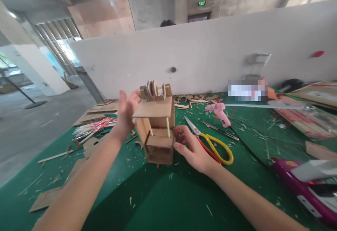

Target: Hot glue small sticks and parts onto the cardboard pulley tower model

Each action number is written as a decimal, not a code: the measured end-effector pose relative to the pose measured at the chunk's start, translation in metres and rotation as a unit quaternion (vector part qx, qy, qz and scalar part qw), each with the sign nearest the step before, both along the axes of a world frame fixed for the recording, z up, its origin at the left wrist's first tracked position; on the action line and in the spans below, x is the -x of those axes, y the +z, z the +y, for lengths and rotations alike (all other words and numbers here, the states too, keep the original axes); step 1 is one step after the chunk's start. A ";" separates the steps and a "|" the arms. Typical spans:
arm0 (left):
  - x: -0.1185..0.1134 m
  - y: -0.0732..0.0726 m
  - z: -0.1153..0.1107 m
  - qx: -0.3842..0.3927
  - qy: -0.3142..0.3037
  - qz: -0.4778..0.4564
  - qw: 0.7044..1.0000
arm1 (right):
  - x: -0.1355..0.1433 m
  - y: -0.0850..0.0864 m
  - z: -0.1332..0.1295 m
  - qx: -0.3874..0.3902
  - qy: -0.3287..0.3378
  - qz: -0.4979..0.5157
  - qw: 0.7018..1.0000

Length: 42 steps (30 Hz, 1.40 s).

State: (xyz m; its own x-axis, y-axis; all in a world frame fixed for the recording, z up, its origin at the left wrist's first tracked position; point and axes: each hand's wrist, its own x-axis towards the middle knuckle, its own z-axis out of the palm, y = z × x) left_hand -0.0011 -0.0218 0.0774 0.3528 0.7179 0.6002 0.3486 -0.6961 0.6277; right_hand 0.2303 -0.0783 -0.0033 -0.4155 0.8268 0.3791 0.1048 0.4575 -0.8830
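Note:
A cardboard model [159, 141] stands upright on the green table in front of me. It has an open lower box, thin wooden sticks holding up a flat cardboard deck [152, 109], and round cardboard discs [152, 90] on an axle between two uprights at the top. My left hand [127, 110] is at the upper left, slightly blurred, with its thumb raised and fingers apart; the fingertips reach the left upright, partly hidden behind it. Low on the other side, my right hand [191, 148] has its curled fingers and thumb against the model's right wall.
Yellow- and red-handled scissors [207, 141] lie right of my right hand, beside a utility knife [221, 131] and a pink glue gun [219, 113]. A purple device [297, 185] sits at the right. Cardboard scraps [50, 197] and bagged sticks [92, 128] lie left; a white partition [158, 55] stands behind.

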 end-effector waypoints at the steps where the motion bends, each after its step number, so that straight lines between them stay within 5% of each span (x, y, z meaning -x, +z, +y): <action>1: 0.011 0.003 -0.005 0.026 -0.042 -0.027 0.998 | 0.000 0.001 0.000 0.005 0.008 0.018 1.000; 5: 0.040 0.024 -0.018 0.091 -0.180 0.073 0.977 | -0.002 0.000 0.010 -0.032 -0.080 -0.028 0.996; 9: 0.038 0.038 -0.019 0.068 -0.197 0.198 0.958 | -0.011 -0.003 0.024 -0.197 -0.214 -0.261 0.920; 11: 0.034 0.036 -0.017 0.061 -0.175 0.187 0.965 | -0.017 -0.003 0.029 -0.211 -0.210 -0.322 0.899; 18: 0.032 0.018 -0.009 0.092 -0.169 0.118 0.974 | -0.030 -0.005 0.041 -0.186 -0.170 -0.349 0.903; 27: 0.033 0.015 -0.008 0.110 -0.182 0.119 0.970 | -0.031 -0.012 0.055 -0.224 -0.228 -0.381 0.868; 34: 0.034 0.014 -0.007 0.123 -0.173 0.121 0.970 | -0.033 -0.006 0.043 -0.269 -0.174 -0.444 0.837; 42: 0.034 0.013 -0.007 0.129 -0.195 0.117 0.965 | -0.030 -0.006 0.052 -0.262 -0.251 -0.441 0.821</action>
State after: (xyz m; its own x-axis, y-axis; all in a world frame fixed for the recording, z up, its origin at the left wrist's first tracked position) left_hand -0.0352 -0.0289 0.0904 0.7310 0.6177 0.2900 0.2440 -0.6336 0.7342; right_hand 0.2601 -0.0263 -0.0091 -0.3763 0.7976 0.4714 0.8889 0.4543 -0.0590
